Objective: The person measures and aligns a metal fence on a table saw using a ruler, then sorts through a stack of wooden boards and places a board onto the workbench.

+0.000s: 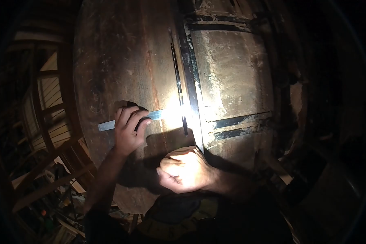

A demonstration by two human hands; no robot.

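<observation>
The left hand [129,127], left of the middle of the frame, grasps a metal rule [108,125] and the dark block [143,122] against it, fingers curled over the top and thumb at the right. The rule lies across the wooden bench top [122,73], tilted slightly up to the right. Its left end sticks out past the hand; its right end runs into a white glare near the middle of the frame, where its tip cannot be made out.

The right hand [186,170], at lower centre, is clenched in a brightly lit fist; whether anything is enclosed in it cannot be told. The two hands are apart, with shadowed wood between them.

A thin black strip [177,75] runs down from upper centre through the glare, its lower end just above the fist. Close to its right, a wider dark bar [194,91] edges the bench top, nearly parallel to it. Beyond the bar, at right of centre, is a pale panel [238,73] crossed by dark crosspieces [236,122], with shavings [211,87] along its left side.

The widest stretch of wood spreads above the left hand, reaching the top of the frame. The bench's left edge curves down at left of centre, well apart from the rule's upper side but near its left end.
</observation>
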